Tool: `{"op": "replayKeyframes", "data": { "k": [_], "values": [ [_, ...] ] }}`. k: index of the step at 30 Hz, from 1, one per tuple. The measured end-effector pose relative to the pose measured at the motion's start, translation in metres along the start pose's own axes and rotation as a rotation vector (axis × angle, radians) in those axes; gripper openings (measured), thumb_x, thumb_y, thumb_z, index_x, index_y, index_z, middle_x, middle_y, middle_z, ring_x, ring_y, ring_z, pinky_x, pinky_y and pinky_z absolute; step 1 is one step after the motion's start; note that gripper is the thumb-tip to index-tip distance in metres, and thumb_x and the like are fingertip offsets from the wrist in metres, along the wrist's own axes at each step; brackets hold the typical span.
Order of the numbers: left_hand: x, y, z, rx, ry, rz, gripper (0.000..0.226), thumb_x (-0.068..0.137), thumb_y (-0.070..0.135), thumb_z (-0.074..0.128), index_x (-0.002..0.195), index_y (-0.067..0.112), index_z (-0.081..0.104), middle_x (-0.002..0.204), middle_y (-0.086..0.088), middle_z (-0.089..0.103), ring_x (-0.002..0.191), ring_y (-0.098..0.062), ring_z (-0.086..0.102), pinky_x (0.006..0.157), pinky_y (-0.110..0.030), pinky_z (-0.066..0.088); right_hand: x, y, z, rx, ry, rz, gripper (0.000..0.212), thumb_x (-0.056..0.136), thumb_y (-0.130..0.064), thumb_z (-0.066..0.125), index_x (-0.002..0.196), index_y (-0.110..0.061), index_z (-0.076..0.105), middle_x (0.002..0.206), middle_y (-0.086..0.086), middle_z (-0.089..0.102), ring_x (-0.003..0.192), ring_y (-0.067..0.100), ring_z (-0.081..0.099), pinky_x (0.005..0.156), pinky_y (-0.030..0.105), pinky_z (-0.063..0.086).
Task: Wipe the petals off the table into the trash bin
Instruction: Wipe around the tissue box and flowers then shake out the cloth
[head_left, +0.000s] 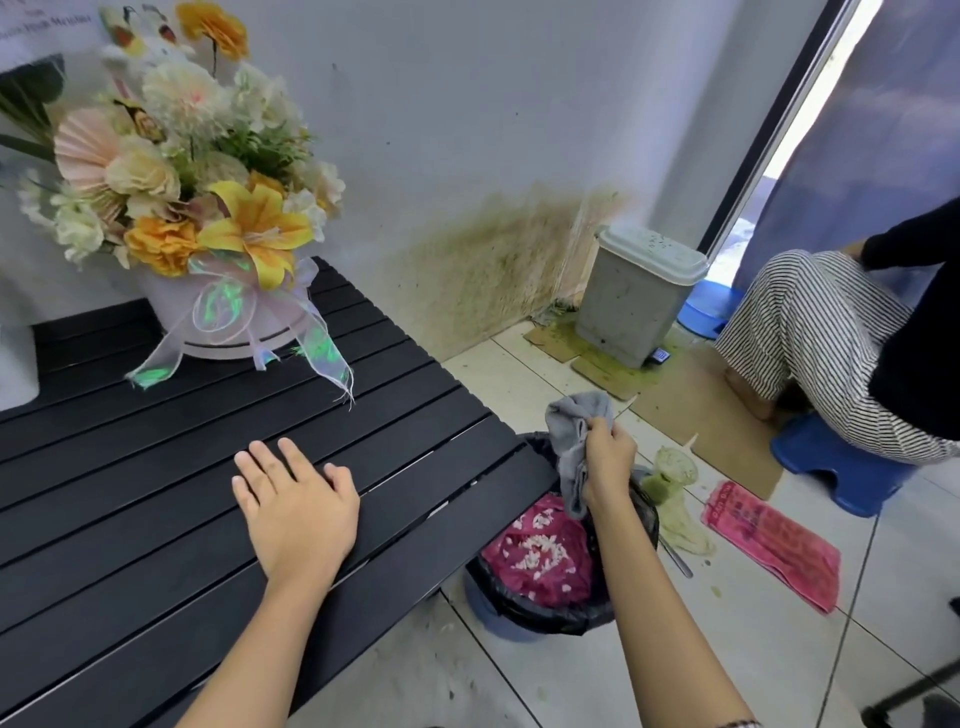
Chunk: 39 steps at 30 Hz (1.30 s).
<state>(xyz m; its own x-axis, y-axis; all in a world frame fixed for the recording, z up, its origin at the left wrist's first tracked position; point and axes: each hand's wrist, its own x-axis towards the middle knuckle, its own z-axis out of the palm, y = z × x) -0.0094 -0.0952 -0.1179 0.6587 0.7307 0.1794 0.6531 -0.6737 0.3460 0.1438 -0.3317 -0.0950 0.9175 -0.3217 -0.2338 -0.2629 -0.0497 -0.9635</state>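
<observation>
Black slats make up the table (156, 493), which stands against a pale, stained wall with white floor tiles to its right. On the slats the left hand (296, 499) lies flat, palm down, fingers straight and a little spread, near the right edge, forearm running back toward the camera. Out past that edge the right hand (608, 462) is raised over the bin (519, 618), its fingers curled tight round a bunched grey cloth (574, 441) whose loose end hangs down toward the bin's mouth.

Just beside the table's corner, the bin stands on the floor (black liner, something magenta inside), and the white petals (540, 551) lie scattered on that magenta stuff. At the table's far end stands a bouquet (182, 171) with ribbons trailing on the slats. On the floor to the right lie a pink towel (774, 545) and a greenish mess (675, 488); farther back stands a lidded grey container (639, 296). At far right a person in striped trousers (810, 343) sits on a blue stool (841, 473).
</observation>
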Motion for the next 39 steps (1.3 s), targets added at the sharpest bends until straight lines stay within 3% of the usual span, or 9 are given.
{"op": "replayKeyframes", "data": {
  "k": [5, 8, 10, 12, 14, 17, 25, 36, 39],
  "values": [
    [-0.001, 0.003, -0.002, -0.001, -0.004, -0.006, 0.073, 0.080, 0.034, 0.015, 0.134, -0.011, 0.034, 0.140, -0.038, 0.031, 0.135, -0.048, 0.021, 0.112, -0.053, 0.014, -0.025, -0.018, 0.004, -0.217, -0.022, -0.217, 0.026, 0.098, -0.026, 0.031, 0.110, -0.014, 0.050, 0.089, 0.009, 0.055, 0.084, 0.025, 0.051, 0.072, 0.034, 0.037],
    [0.000, 0.003, -0.003, 0.014, -0.018, -0.011, 0.072, 0.081, 0.034, 0.015, 0.134, -0.010, 0.035, 0.140, -0.036, 0.032, 0.135, -0.047, 0.023, 0.112, -0.053, 0.016, -0.058, -0.048, 0.021, -0.296, -0.036, -0.414, 0.029, 0.099, -0.033, 0.028, 0.116, -0.020, 0.047, 0.078, 0.002, 0.056, 0.067, 0.018, 0.053, 0.064, 0.036, 0.046],
    [0.001, 0.002, -0.002, 0.021, -0.015, -0.004, 0.071, 0.081, 0.034, 0.015, 0.133, -0.010, 0.036, 0.139, -0.037, 0.033, 0.134, -0.047, 0.024, 0.111, -0.053, 0.017, -0.085, -0.059, 0.046, -0.438, -0.103, -0.523, 0.037, 0.097, -0.044, 0.023, 0.122, -0.027, 0.044, 0.089, -0.002, 0.064, 0.076, 0.019, 0.063, 0.071, 0.041, 0.056],
    [0.002, 0.000, -0.001, 0.020, 0.002, 0.002, 0.069, 0.082, 0.033, 0.018, 0.132, -0.011, 0.037, 0.138, -0.038, 0.034, 0.133, -0.049, 0.025, 0.110, -0.055, 0.018, -0.107, -0.043, 0.085, -0.716, -0.240, -0.631, 0.051, 0.095, -0.052, 0.020, 0.138, -0.028, 0.033, 0.139, 0.008, 0.047, 0.124, 0.031, 0.048, 0.102, 0.052, 0.041],
    [0.002, -0.002, 0.000, 0.010, 0.020, 0.006, 0.066, 0.083, 0.030, 0.022, 0.132, -0.012, 0.037, 0.137, -0.039, 0.033, 0.133, -0.050, 0.025, 0.110, -0.055, 0.018, -0.124, -0.013, 0.123, -1.014, -0.431, -0.731, 0.056, 0.095, -0.052, 0.023, 0.145, -0.026, 0.023, 0.157, 0.013, 0.012, 0.142, 0.041, 0.009, 0.113, 0.061, 0.010],
    [0.003, -0.002, 0.002, 0.018, 0.007, 0.013, 0.066, 0.084, 0.030, 0.022, 0.134, -0.011, 0.033, 0.140, -0.037, 0.030, 0.135, -0.048, 0.022, 0.111, -0.054, 0.015, -0.111, 0.011, 0.151, -1.146, -0.590, -0.771, 0.052, 0.096, -0.047, 0.024, 0.145, -0.032, 0.020, 0.158, 0.011, 0.003, 0.141, 0.046, -0.006, 0.108, 0.067, -0.006],
    [0.003, -0.002, 0.000, 0.017, -0.010, -0.006, 0.068, 0.084, 0.033, 0.018, 0.138, -0.007, 0.028, 0.145, -0.032, 0.025, 0.139, -0.042, 0.016, 0.114, -0.048, 0.010, -0.073, -0.015, 0.172, -1.122, -0.583, -0.696, 0.059, 0.098, -0.036, 0.035, 0.149, -0.020, 0.010, 0.159, 0.007, 0.003, 0.143, 0.041, -0.001, 0.118, 0.052, 0.004],
    [0.001, 0.001, -0.004, 0.017, -0.049, -0.007, 0.057, 0.093, 0.025, 0.028, 0.140, -0.007, 0.021, 0.148, -0.032, 0.019, 0.140, -0.041, 0.009, 0.115, -0.048, 0.005, -0.054, -0.008, 0.040, -0.920, -0.211, -0.404, 0.063, 0.090, -0.015, 0.053, 0.144, -0.011, 0.021, 0.148, 0.012, 0.033, 0.132, 0.033, 0.032, 0.109, 0.038, 0.028],
    [0.004, 0.004, -0.005, 0.022, -0.053, -0.023, 0.057, 0.092, 0.023, 0.030, 0.140, -0.007, 0.021, 0.148, -0.032, 0.018, 0.140, -0.042, 0.009, 0.115, -0.049, 0.005, -0.078, -0.019, 0.045, -0.810, -0.117, -0.510, 0.074, 0.086, -0.012, 0.059, 0.147, -0.019, 0.017, 0.148, 0.007, 0.032, 0.133, 0.029, 0.032, 0.111, 0.038, 0.027]
  ]
}}
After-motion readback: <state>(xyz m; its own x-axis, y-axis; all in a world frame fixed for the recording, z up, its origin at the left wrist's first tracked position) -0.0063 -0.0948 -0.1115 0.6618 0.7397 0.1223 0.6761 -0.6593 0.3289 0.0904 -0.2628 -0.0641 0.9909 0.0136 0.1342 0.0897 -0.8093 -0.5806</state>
